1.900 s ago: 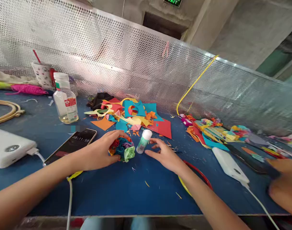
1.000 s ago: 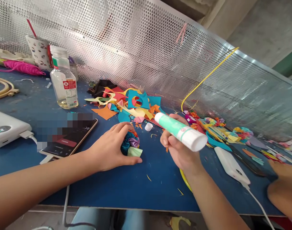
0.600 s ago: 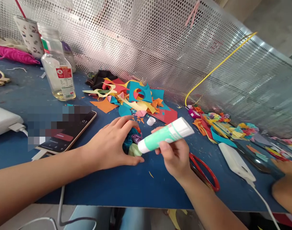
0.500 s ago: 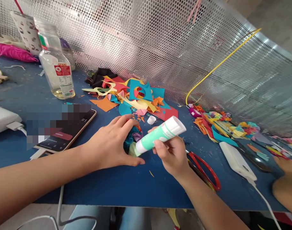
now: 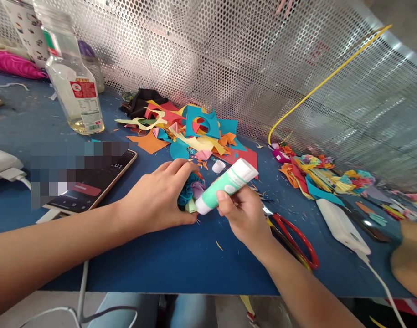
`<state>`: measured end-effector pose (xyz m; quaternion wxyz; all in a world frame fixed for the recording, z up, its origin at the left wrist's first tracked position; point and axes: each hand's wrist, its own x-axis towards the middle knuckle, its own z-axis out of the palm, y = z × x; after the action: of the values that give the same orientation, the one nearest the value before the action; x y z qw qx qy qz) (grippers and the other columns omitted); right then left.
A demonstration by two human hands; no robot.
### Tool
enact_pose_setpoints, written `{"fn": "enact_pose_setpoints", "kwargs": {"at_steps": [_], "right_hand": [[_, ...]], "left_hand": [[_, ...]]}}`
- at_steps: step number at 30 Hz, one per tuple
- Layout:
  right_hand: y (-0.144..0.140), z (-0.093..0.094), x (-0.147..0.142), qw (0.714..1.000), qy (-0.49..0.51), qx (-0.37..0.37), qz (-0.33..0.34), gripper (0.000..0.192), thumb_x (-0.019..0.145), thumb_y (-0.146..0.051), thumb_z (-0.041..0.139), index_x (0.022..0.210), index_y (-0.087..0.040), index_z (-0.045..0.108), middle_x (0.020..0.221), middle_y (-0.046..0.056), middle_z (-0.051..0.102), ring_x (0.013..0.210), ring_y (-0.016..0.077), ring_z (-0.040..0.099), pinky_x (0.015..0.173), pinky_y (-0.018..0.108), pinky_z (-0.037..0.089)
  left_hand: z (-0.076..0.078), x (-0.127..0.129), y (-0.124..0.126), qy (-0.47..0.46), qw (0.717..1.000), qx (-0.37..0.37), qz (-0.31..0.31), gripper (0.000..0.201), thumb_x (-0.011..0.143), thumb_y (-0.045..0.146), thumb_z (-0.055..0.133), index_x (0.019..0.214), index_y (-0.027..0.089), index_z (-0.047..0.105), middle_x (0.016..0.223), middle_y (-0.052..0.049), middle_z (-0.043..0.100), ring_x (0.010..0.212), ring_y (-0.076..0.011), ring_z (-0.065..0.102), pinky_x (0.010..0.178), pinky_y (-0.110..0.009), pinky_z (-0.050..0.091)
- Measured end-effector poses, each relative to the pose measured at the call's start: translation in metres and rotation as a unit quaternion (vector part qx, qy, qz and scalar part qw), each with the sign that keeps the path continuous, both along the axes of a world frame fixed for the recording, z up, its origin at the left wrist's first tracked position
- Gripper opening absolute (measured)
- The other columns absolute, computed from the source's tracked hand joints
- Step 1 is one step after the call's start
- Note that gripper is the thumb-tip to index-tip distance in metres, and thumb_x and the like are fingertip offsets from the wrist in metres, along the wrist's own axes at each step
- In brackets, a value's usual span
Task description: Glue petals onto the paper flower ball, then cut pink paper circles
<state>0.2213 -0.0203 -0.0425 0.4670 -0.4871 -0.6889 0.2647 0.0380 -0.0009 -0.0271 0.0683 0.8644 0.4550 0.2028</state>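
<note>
Left hand (image 5: 157, 200) cupped over paper flowers (image 5: 192, 193) on tabletop (image 5: 181, 259). Right hand (image 5: 244, 214) gripping uncapped glue stick (image 5: 225, 184), tip touching flowers. Cap (image 5: 218, 166) off, beside scraps (image 5: 191, 132). Gluing apparently underway.

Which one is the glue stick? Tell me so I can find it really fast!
Look at the blue table in front of the shiny metal screen full of holes. Near the middle, the right hand holds the glue stick, its tip against a small bunch of paper flowers under the left hand. It is the only mint-green and white tube there.
</note>
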Motion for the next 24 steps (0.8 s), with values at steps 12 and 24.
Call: {"fn": "enact_pose_setpoints", "kwargs": {"at_steps": [12,24], "right_hand": [[0.0037,-0.0035,-0.0033,0.999,0.033,-0.013,0.015,0.033,0.080,-0.048,0.057,0.068,-0.019,0.049,0.051,-0.002,0.054,0.044,0.0103,0.050,0.040,0.023,0.038],[0.0040,-0.0054,-0.0057,0.997,0.060,-0.023,0.044,0.028,0.083,-0.045,0.056,0.074,-0.019,0.051,0.052,-0.003,0.056,0.046,0.0105,0.053,0.045,0.022,0.043]], "left_hand": [[-0.0021,0.0006,0.0021,-0.009,1.000,-0.004,0.002,0.056,0.068,0.042,0.061,0.115,0.021,0.040,0.121,-0.008,0.053,0.106,-0.0300,0.054,0.078,-0.041,0.051],[-0.0031,0.0026,0.0021,-0.005,1.000,-0.011,0.018,0.053,0.066,0.039,0.059,0.111,0.021,0.040,0.119,-0.008,0.055,0.103,-0.0305,0.057,0.076,-0.040,0.050]]}}
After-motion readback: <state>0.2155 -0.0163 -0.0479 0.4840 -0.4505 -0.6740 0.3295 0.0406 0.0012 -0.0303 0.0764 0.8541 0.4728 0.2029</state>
